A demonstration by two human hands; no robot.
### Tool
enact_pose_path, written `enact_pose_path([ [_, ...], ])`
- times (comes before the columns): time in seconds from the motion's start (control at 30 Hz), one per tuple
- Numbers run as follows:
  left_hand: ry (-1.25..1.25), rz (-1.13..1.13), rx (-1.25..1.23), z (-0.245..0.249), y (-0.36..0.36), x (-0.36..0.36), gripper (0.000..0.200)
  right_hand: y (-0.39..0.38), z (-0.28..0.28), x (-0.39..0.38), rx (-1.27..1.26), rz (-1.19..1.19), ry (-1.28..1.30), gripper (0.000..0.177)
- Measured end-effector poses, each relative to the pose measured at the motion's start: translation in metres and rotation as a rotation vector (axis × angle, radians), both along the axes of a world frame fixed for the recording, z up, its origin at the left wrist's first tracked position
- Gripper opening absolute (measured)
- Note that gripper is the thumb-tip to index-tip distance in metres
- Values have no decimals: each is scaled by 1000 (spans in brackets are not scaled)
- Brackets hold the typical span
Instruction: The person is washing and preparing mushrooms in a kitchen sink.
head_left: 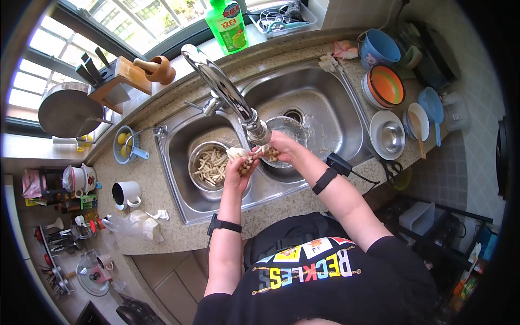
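Observation:
My left hand (238, 174) is closed around a cluster of small mushrooms (236, 153) with a pale stem base and brown caps. Close against it, just below the faucet head, my right hand (281, 146) is closed on several small brown-capped mushrooms (271, 155). A metal bowl (192, 172) in the left basin holds many pale, stem-like mushroom pieces (211, 167). Partly behind my right hand, a bowl (299, 135) that looks transparent stands in the right basin. The chrome faucet (219, 76) arches over the divider between the basins.
At the right are stacked bowls (385, 85), a white plate (379, 142), scissors (391, 172) and a blue ladle (431, 103). A mug (127, 195), plastic bag (132, 226) and blue strainer (123, 154) sit left. Behind stand a knife block (122, 81) and green detergent bottle (226, 30).

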State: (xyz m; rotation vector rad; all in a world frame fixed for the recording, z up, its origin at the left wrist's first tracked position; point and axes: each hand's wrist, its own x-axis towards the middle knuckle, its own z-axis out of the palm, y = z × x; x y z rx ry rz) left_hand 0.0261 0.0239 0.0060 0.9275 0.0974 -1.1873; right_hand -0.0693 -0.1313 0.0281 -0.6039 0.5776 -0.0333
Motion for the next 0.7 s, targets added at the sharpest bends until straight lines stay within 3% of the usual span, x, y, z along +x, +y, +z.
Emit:
enact_pose_path([
  [0.07,-1,-3,25,-1,4,1,22,8,-11,6,24,-108,-12,24],
  [0.2,-1,40,60,-6,10,-1,23,25,-16,-3,-44,-23,107,6],
  [0.3,-14,26,87,-9,13,-3,24,33,-39,-10,15,-42,239,8],
  [0.47,-28,0,128,-9,7,-9,26,22,-33,-12,81,-51,102,9],
  [0.7,-53,22,128,-16,-11,-7,25,3,-19,4,-66,-70,134,18],
])
